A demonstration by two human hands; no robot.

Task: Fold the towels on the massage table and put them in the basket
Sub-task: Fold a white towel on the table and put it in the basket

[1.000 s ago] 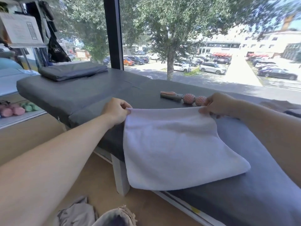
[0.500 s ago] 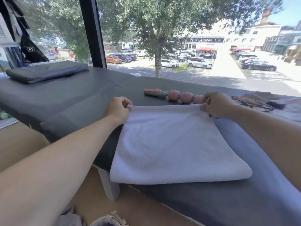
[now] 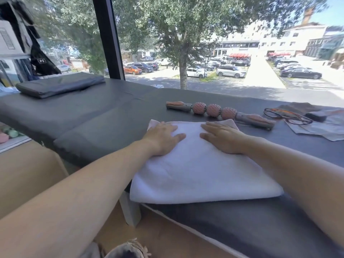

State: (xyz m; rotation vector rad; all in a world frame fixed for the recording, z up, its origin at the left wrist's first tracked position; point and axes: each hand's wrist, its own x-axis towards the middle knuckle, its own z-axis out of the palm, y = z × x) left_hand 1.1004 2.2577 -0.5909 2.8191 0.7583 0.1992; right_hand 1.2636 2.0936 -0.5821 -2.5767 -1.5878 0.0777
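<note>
Pressing flat on the soft white folded towel [image 3: 195,170], both hands [image 3: 193,138].

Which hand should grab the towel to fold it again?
Probably the left hand: it rests flat nearer the white towel's free left edge. The right hand lies flat mid-towel, closer to the roller.

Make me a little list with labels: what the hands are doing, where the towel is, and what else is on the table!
left hand: flat, palm down on the towel, open
right hand: flat on the towel, open
towel: white, folded, lying on the massage table, near edge overhanging
behind towel: massage roller with three pink balls
far right: glasses
far left: dark folded pad
basket: only a frayed rim at the bottom, unsure
</note>
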